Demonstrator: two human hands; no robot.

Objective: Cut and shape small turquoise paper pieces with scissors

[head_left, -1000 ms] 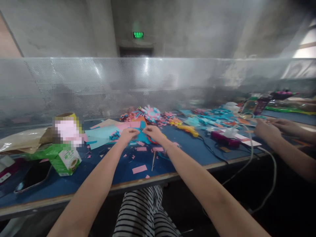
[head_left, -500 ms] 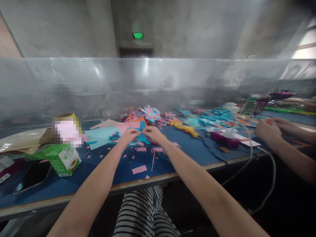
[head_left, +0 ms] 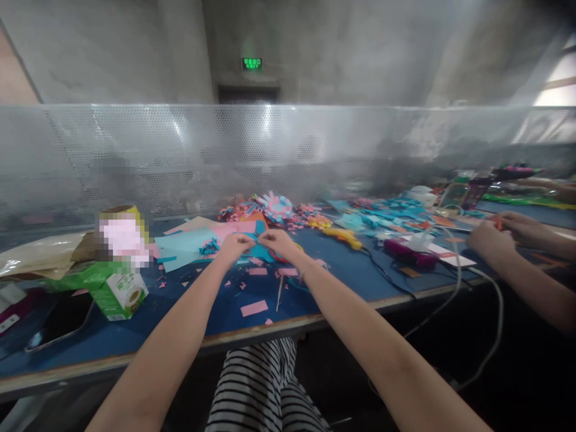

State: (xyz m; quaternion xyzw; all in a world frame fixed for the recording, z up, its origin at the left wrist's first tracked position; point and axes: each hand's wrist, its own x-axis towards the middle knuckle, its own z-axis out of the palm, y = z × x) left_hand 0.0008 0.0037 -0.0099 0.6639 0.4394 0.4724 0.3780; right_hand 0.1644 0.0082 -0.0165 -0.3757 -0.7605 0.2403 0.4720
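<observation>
My left hand [head_left: 236, 245] and my right hand [head_left: 278, 241] meet over the middle of the table, fingertips pinched and almost touching. Between them is a small piece of blue paper [head_left: 254, 236], mostly hidden by the fingers. Just behind lie sheets of light blue paper [head_left: 180, 247] and pink paper [head_left: 229, 228], with dark blue cut bits on top. Below the hands, small pink paper rectangles [head_left: 254, 308] and scraps are scattered beside a thin wooden stick [head_left: 279, 294].
Behind are a paper flower [head_left: 276, 207] and colourful scraps. A yellow glue gun [head_left: 341, 236] with a black cord lies to the right. At left are a green carton [head_left: 117, 295] and a phone [head_left: 60, 321]. A co-worker's hands [head_left: 492, 237] work at far right.
My hands stay in nearly the same place, still pinching, with only slight finger movement. The co-worker's hands have shifted a little at the far right.
</observation>
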